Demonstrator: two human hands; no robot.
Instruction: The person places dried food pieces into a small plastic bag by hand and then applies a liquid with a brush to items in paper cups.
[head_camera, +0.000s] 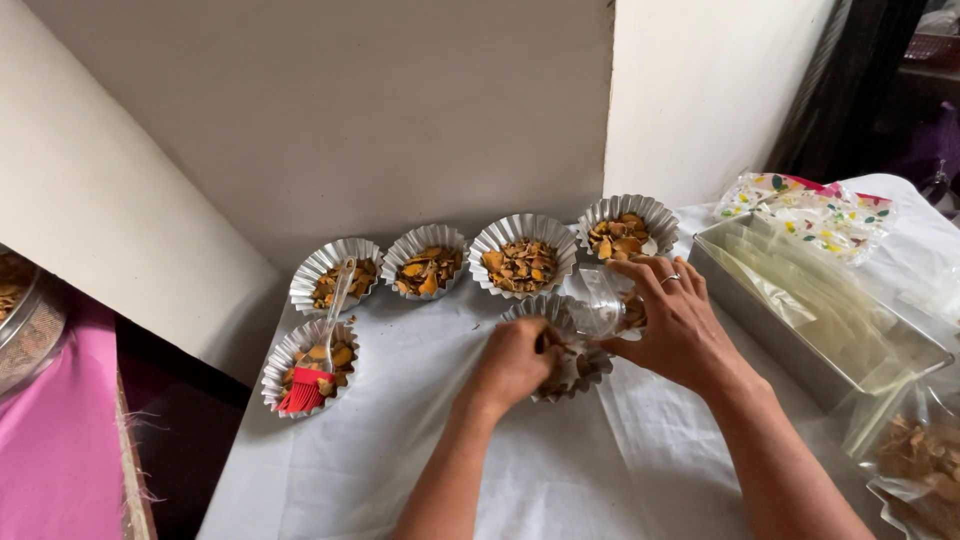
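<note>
My left hand (515, 362) reaches into a fluted foil cup (530, 310) in the front row, fingers pinched around brown-orange chips inside it. My right hand (678, 322) wears a ring and holds a small clear plastic cup (600, 300) tilted over the same foil cup. Behind stand several more foil cups filled with orange and brown chips: one (523, 255) straight behind, one (628, 225) at the right end.
A red silicone brush (305, 390) with a clear handle lies across the two leftmost foil cups (310, 365). A metal tray (800, 345) with clear bags stands at right, patterned bags (810, 210) behind it. White cloth (420, 470) covers the table; a wall rises behind.
</note>
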